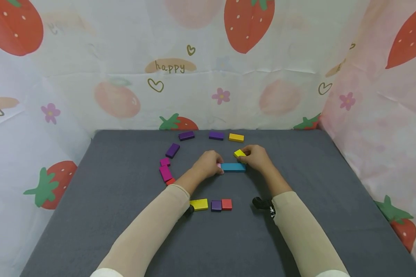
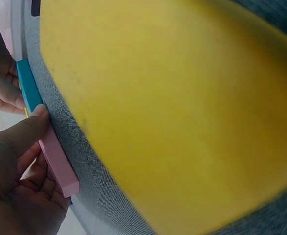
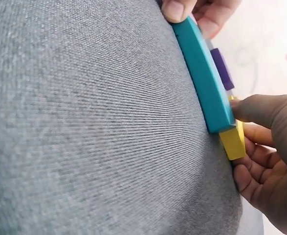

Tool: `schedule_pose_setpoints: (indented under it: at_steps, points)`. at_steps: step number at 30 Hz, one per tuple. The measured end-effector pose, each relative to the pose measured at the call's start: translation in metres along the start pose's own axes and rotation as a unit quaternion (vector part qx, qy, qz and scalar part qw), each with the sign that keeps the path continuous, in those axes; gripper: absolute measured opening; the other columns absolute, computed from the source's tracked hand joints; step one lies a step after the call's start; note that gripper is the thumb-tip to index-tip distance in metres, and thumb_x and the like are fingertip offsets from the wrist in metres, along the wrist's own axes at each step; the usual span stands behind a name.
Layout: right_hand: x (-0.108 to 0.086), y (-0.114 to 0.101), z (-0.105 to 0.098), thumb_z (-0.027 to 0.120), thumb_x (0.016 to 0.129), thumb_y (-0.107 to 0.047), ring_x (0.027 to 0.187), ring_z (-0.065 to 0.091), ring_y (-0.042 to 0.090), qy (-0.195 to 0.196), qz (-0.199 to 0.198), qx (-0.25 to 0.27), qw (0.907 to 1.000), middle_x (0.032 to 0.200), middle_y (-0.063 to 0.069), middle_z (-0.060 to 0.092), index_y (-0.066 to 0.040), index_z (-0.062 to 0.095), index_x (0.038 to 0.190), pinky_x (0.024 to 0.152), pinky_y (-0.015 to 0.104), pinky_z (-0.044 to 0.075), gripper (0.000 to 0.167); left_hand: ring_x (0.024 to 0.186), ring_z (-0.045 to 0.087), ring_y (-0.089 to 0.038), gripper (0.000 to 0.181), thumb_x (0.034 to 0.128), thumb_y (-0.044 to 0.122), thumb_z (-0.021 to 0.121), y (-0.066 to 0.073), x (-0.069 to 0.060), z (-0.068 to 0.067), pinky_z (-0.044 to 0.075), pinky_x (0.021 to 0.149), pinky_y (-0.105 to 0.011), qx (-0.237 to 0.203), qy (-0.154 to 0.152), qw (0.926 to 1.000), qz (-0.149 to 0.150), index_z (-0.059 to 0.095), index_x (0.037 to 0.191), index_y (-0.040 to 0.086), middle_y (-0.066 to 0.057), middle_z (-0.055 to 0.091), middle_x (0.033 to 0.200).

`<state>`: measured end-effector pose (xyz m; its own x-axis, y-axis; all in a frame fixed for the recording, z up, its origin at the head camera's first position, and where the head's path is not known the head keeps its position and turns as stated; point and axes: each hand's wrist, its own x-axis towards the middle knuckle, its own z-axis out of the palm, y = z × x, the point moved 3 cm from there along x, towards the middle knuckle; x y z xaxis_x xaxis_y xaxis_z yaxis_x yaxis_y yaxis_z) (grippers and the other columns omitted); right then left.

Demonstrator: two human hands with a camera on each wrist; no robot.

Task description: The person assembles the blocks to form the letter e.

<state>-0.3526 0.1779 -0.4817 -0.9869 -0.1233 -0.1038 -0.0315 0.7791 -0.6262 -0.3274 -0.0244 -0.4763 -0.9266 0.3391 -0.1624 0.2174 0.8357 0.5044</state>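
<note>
My left hand [image 1: 208,162] grips a long pink block [image 2: 59,161], thumb on its near face and fingers behind. The thumb tip lies at the seam where the pink block meets the end of a long blue block [image 1: 233,167]. Most of the pink block is hidden under the hand in the head view. At the blue block's other end, my right hand [image 1: 258,157] pinches a yellow block [image 1: 239,153] between thumb and fingers. That yellow block sits just behind the blue one, tilted to it; whether they touch I cannot tell.
Behind the hands lie two purple blocks [image 1: 216,135] and a yellow block [image 1: 236,137]. Purple, magenta [image 1: 165,173] and red blocks curve down the left. Nearer, between the forearms, are a yellow block [image 1: 199,204], a purple one [image 1: 216,206] and a red one [image 1: 227,204].
</note>
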Motion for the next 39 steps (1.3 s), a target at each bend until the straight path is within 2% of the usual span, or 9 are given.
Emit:
schedule_pose_setpoints:
  at_steps: [6,12,17,27,34,39]
  points:
    - [-0.002,0.001,-0.006,0.073,0.096,-0.031,0.113,0.062,0.033,-0.016,-0.003,0.001,0.9999,0.127,0.019,0.067,0.0,0.066,0.132,0.094,0.046,0.053,0.048,0.108,0.061,-0.02,0.038,0.0876,0.023,0.084,0.0,0.0,0.0,0.051,0.099,-0.037,-0.001,0.002,1.0,0.004,0.075,0.121,0.009,-0.007,0.07,0.122]
    - [0.0,0.001,-0.014,0.068,0.099,-0.03,0.114,0.063,0.035,-0.028,-0.013,0.011,0.9995,0.126,0.019,0.067,-0.001,0.067,0.13,0.094,0.048,0.054,0.042,0.108,0.061,-0.019,0.038,0.0876,0.023,0.084,-0.001,0.0,0.001,0.051,0.099,-0.038,-0.003,0.002,1.0,0.0,0.075,0.121,0.01,-0.006,0.07,0.122]
    - [0.006,-0.001,-0.021,0.066,0.101,-0.03,0.117,0.062,0.035,-0.015,-0.012,0.015,0.9997,0.128,0.018,0.066,-0.002,0.064,0.132,0.096,0.049,0.053,0.041,0.109,0.061,-0.02,0.038,0.0885,0.023,0.083,0.0,-0.001,-0.001,0.051,0.1,-0.038,-0.005,-0.001,1.0,0.003,0.074,0.123,0.009,-0.007,0.069,0.124]
    - [0.026,-0.014,-0.035,0.066,0.101,-0.025,0.117,0.059,0.036,0.037,-0.021,0.032,0.9986,0.128,0.018,0.063,-0.003,0.062,0.134,0.097,0.051,0.051,0.04,0.108,0.063,-0.02,0.038,0.0882,0.022,0.083,0.001,-0.003,-0.001,0.051,0.1,-0.037,-0.006,0.0,0.9999,0.009,0.074,0.122,0.008,-0.007,0.071,0.122]
    - [0.044,-0.018,-0.031,0.068,0.1,-0.022,0.122,0.055,0.037,0.032,-0.031,0.029,0.9986,0.135,0.018,0.058,-0.002,0.061,0.138,0.1,0.053,0.049,0.043,0.106,0.062,-0.019,0.038,0.0881,0.024,0.083,-0.001,0.0,0.0,0.051,0.1,-0.037,0.006,0.001,1.0,0.004,0.074,0.122,0.01,-0.004,0.071,0.12]
    - [0.052,-0.018,-0.027,0.068,0.1,-0.02,0.125,0.054,0.038,0.02,-0.026,0.027,0.9991,0.138,0.019,0.057,-0.004,0.06,0.14,0.1,0.053,0.049,0.044,0.106,0.063,-0.019,0.037,0.0882,0.024,0.083,0.0,-0.002,-0.002,0.051,0.1,-0.038,-0.001,-0.001,1.0,-0.001,0.075,0.122,0.01,-0.005,0.071,0.12]
